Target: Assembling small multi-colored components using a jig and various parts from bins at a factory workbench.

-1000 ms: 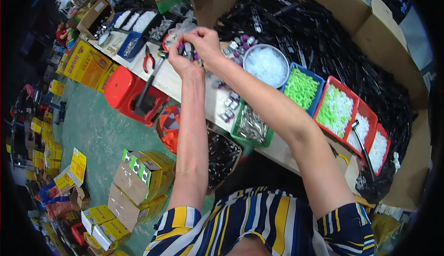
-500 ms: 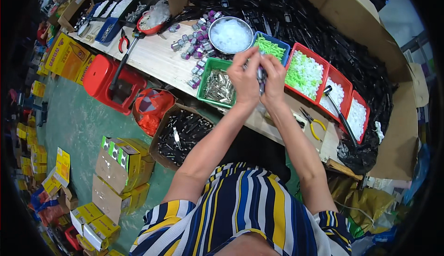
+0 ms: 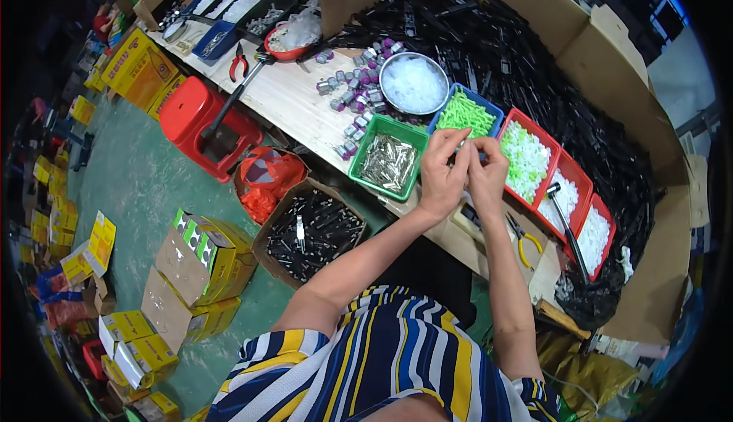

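Note:
My left hand [image 3: 444, 174] and my right hand [image 3: 488, 172] meet fingertip to fingertip in front of the blue tray [image 3: 498, 109] of green plastic pieces [image 3: 464, 111]. The fingers of each are pinched. Something small seems to sit between the left fingertips, too hidden to name; what the right fingers hold does not show. Left of the hands stands a green tray [image 3: 355, 171] of shiny metal tubes [image 3: 388, 162]. To the right, a red tray [image 3: 527, 119] contains green and white pieces [image 3: 524, 164].
Behind lie a metal bowl [image 3: 445, 100] of clear pieces, purple-and-grey parts [image 3: 353, 90] and piled black parts [image 3: 435, 29]. A hammer [image 3: 569, 231] rests across red trays; yellow-handled pliers [image 3: 525, 243] are nearer. Below the bench edge sits a carton [image 3: 275, 265] of black parts.
The view has shifted, so the bench appears lower and farther right. My hands stay together near the blue tray; the greyish piece earlier visible between them no longer shows clearly.

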The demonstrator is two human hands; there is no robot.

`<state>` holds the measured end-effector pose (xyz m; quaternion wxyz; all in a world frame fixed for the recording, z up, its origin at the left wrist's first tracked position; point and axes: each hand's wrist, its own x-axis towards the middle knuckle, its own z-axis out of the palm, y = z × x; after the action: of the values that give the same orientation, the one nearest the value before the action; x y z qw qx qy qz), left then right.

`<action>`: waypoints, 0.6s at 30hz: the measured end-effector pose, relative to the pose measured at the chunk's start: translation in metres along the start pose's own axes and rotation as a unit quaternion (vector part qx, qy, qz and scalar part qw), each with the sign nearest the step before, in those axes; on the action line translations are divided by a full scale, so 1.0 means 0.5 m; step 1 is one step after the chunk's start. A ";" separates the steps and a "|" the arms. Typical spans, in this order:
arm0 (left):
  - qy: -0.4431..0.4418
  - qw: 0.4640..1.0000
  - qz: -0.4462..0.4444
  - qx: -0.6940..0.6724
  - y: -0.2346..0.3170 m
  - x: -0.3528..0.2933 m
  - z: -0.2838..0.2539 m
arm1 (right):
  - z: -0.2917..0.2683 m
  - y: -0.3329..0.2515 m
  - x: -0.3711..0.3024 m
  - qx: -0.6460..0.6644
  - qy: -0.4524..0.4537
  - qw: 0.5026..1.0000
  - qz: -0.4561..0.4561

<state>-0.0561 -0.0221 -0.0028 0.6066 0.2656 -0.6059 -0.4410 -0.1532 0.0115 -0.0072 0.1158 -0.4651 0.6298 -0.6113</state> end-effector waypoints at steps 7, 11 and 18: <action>-0.005 0.970 0.064 0.234 -0.060 0.173 -0.290 | 0.053 -0.111 0.154 -0.142 -0.154 0.973 -0.093; -0.074 0.919 0.006 0.386 -0.170 0.200 -0.362 | 0.207 -0.136 0.257 -0.166 -0.297 0.927 -0.161; -0.080 0.901 -0.011 0.425 -0.220 0.217 -0.350 | 0.548 0.008 0.356 -0.310 -0.421 0.817 -0.242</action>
<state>0.0766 -0.2040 -0.0644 0.3801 0.4688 -0.7795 -0.1678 -0.0555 -0.3000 0.0028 0.0673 -0.8259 0.5428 -0.1367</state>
